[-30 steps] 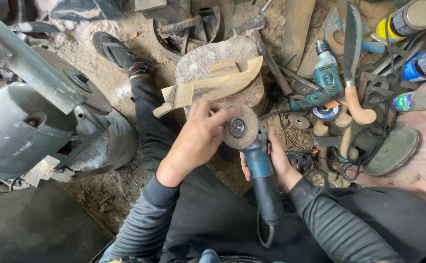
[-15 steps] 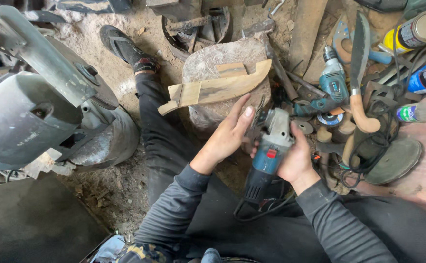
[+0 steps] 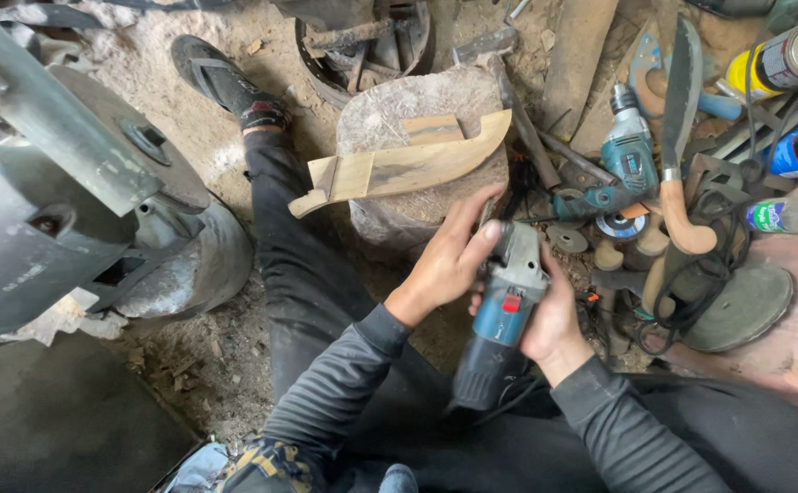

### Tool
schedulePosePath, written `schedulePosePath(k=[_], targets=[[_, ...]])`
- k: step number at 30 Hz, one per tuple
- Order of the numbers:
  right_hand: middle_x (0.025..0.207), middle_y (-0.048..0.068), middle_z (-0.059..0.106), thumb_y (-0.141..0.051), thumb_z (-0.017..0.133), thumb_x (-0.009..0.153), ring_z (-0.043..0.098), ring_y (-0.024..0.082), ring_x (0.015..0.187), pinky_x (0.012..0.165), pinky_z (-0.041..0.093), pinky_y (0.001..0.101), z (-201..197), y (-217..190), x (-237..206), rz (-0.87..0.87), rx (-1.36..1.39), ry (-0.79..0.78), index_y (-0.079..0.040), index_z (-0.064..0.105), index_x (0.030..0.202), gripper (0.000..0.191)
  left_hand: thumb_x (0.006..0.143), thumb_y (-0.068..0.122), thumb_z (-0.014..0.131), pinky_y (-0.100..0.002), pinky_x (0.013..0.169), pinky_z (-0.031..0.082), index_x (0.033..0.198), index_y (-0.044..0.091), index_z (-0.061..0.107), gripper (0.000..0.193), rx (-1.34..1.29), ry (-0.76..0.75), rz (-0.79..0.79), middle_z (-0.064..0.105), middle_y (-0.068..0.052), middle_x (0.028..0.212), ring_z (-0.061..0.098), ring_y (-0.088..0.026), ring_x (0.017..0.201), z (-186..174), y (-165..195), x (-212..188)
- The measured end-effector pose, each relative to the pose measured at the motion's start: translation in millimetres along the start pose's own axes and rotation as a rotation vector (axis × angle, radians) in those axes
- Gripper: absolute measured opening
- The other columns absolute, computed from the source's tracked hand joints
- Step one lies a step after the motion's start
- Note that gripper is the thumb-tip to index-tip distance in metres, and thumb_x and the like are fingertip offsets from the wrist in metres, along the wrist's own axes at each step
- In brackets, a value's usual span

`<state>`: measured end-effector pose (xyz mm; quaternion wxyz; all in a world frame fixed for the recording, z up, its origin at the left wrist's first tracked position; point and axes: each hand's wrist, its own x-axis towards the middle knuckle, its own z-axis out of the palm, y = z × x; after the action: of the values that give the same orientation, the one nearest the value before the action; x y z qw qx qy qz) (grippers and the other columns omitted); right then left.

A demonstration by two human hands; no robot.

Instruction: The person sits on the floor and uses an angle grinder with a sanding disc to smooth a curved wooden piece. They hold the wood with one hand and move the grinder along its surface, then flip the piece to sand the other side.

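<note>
**A:** What do you see in the middle of the frame?

**B:** I see a blue and grey angle grinder (image 3: 501,315). My right hand (image 3: 554,324) is wrapped around its body from the right side and holds it tight. My left hand (image 3: 449,260) is curled over the grey head of the grinder, fingers touching it near the top.

**A:** Where does the grinder point?

**B:** Its head points up the frame, toward a big stone block (image 3: 417,155) just above the hands. Its dark tail end points down, over my lap.

**A:** What lies on the block?

**B:** A curved wooden piece (image 3: 399,169), pale, shaped a bit like a knife sheath. It rests flat on top and sticks out past the block at its left end.

**A:** And on the right?

**B:** Lots of tools on the dirt floor. A teal power drill (image 3: 627,151), a knife with a wooden handle (image 3: 682,137), and spray cans (image 3: 782,59) in the upper right corner.

**A:** And on the left?

**B:** A big grey metal machine (image 3: 70,210). My leg stretches up beside it, with a dark sandal (image 3: 221,78) near the top.
</note>
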<state>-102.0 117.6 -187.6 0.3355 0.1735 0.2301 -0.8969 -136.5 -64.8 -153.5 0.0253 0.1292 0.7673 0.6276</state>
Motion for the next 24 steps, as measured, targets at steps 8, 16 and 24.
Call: schedulePosePath(k=[8, 16, 24], targets=[[0.119, 0.015, 0.062, -0.057, 0.065, 0.095, 0.066, 0.029, 0.092, 0.077, 0.057, 0.0501, 4.0, -17.1, 4.7, -0.348, -0.439, 0.178, -0.004, 0.044, 0.136, 0.071, 0.11, 0.049, 0.047, -0.041, 0.115, 0.047, 0.148, 0.004, 0.053, 0.059, 0.106, 0.003, -0.152, 0.065, -0.023, 0.141, 0.063, -0.035, 0.135, -12.0, -46.2, 99.3], [0.117, 0.015, 0.065, -0.06, 0.067, 0.095, 0.067, 0.037, 0.114, 0.109, 0.051, 0.0555, 8.9, -56.1, -5.4, -0.376, -0.228, 0.108, 0.006, 0.055, 0.127, 0.074, 0.082, 0.04, 0.082, -0.058, 0.107, 0.042, 0.152, 0.022, 0.044, 0.081, 0.93, -0.158, -0.31, 0.053, -0.022, 0.141, 0.045, -0.051, 0.132, -80.8, -63.8, 163.3], [0.125, 0.014, 0.067, -0.054, 0.075, 0.084, 0.067, 0.035, 0.113, 0.096, 0.054, 0.0473, 12.4, -61.3, -10.0, -0.438, -0.34, 0.137, -0.001, 0.056, 0.134, 0.076, 0.072, 0.049, 0.089, -0.057, 0.107, 0.037, 0.147, 0.021, 0.045, 0.091, 1.014, -0.284, -0.404, 0.048, -0.029, 0.139, 0.039, -0.052, 0.132, -85.7, -69.3, 178.5]])
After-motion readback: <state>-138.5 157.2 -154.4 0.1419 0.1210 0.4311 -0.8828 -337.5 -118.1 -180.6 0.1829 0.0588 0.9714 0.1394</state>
